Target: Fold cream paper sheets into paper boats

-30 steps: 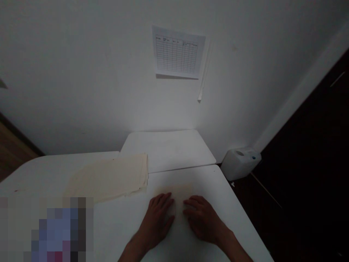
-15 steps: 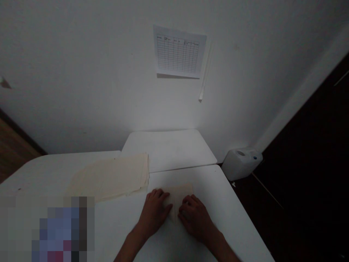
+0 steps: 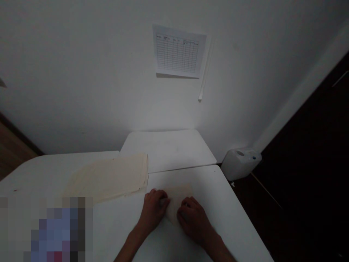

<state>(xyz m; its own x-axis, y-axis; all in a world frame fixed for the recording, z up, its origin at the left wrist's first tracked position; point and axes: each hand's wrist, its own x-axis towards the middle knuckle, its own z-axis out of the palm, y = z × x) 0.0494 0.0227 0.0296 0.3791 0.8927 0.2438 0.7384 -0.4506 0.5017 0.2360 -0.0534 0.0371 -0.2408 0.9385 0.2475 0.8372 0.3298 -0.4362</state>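
A small cream sheet, folded over (image 3: 177, 198), lies on the white table (image 3: 218, 203) in front of me. My left hand (image 3: 152, 213) rests on its left edge with fingers curled and pinched on the sheet. My right hand (image 3: 192, 218) presses on its right part, fingers bent and closed on the fold. Both hands sit close together, nearly touching. The dim light hides the finer creases.
A stack of cream sheets (image 3: 109, 176) lies to the left on the table. A second white table (image 3: 169, 149) stands behind, against the wall with a printed chart (image 3: 177, 52). A white plastic canister (image 3: 240, 162) sits on the dark floor at right.
Both hands went from lying flat with spread fingers to curled and drawn together on the sheet, which now looks folded and smaller.
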